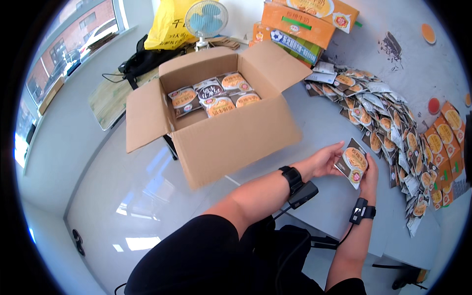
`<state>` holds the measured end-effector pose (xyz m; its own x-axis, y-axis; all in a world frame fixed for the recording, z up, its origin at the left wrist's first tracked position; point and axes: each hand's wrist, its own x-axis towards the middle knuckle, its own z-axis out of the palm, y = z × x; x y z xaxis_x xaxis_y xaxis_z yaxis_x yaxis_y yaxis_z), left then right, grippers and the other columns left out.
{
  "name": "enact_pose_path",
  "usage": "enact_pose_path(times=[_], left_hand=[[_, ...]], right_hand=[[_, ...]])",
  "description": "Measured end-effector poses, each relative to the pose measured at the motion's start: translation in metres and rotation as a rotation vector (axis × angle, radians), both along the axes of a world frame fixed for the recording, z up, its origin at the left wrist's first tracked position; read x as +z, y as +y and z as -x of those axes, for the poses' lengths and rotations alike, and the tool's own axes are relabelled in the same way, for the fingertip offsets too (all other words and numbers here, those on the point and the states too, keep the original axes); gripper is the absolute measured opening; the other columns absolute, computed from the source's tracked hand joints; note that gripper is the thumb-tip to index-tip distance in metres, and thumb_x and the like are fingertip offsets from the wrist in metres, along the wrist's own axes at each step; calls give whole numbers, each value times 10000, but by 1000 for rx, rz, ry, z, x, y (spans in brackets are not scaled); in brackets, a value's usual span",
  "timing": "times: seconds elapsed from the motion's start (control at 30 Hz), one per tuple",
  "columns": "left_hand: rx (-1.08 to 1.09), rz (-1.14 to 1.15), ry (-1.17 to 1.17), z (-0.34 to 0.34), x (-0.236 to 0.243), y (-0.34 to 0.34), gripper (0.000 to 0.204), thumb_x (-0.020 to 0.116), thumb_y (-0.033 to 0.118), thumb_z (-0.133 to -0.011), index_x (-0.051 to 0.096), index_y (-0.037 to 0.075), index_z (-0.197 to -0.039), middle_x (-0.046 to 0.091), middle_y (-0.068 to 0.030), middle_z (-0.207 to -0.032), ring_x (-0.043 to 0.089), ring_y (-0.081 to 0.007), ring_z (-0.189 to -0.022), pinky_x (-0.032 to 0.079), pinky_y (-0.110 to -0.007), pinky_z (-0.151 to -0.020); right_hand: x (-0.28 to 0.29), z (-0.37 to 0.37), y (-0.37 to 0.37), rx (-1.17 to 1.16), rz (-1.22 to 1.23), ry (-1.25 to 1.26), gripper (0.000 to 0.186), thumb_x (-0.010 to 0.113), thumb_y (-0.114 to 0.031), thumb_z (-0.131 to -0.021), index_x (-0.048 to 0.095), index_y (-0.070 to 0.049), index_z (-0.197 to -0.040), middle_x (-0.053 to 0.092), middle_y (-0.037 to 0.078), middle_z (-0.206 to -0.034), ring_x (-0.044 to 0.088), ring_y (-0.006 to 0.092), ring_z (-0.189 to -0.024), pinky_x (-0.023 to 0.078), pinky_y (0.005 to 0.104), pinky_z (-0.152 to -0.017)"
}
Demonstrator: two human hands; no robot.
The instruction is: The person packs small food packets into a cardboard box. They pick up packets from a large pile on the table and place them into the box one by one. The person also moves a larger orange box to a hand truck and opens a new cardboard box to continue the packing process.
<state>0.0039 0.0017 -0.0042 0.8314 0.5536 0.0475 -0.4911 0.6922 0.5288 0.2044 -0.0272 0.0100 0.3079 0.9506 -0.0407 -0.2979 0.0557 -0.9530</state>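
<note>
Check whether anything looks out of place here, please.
Mildly, yes: inside the carton, one packet shows a dark design where its neighbours show orange circles. The heap of packets on the right lies jumbled, some pale backs showing. No spill is evident.

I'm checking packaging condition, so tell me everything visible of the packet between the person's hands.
The packet is a flat, four-sided pouch, apparently plastic film. Its front is dark brown with a large orange design, lettering and a red emblem near the lower end; no tear shows. It slants, front toward the camera, over the grey table, left of the packet heap. The right hand grips its right edge; the left hand is at its left edge, contact unclear.
</note>
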Motion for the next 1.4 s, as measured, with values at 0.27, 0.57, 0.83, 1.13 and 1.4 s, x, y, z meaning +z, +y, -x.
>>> enact_pose_path(times=[0.27, 0.57, 0.83, 1.13, 1.4], left_hand=[[-9, -105, 201, -7, -3, -3, 458, 470, 426, -906, 497, 29, -1132, 605, -108, -1063, 622, -180, -928, 519, -312, -790], [206, -269, 355, -9, 7, -12, 427, 622, 193, -838, 434, -14, -1161, 597, -115, -1056, 623, -197, -915, 525, -328, -778], [327, -311, 421, -15, 2, -16, 407, 628, 130, -824, 430, -20, -1146, 597, -132, -1042, 628, -193, -891, 532, -348, -767], [324, -185, 294, 18, 73, -39, 406, 571, 149, -855, 445, -20, -1201, 588, -148, -1104, 619, -236, -946, 527, -374, -813], [810, -212, 522, 195, 174, -30, 350, 458, 139, -899, 415, -74, -1173, 546, -214, -1120, 586, -306, -1006, 492, -431, -877]], right_hand=[[2, 6, -5, 135, -60, -133, 132, 564, -162, -884, 556, -49, -817, 592, 21, -782, 569, 84, -682, 460, 211, -602], [-10, 10, 3, 77, -92, -286, 201, 556, -200, -898, 550, -51, -763, 564, -4, -730, 502, 41, -634, 402, 192, -549], [-7, 7, 0, 78, -120, -341, 277, 538, -285, -906, 520, -82, -718, 473, -45, -636, 425, 28, -545, 328, 188, -465], [-9, -7, 0, -28, -136, 43, 399, 508, -423, -901, 552, -52, -760, 411, -37, -576, 354, 41, -486, 277, 189, -440], [-9, -15, -2, -24, -120, 221, 356, 520, -379, -906, 548, -36, -815, 428, -31, -599, 359, 45, -500, 291, 184, -457]])
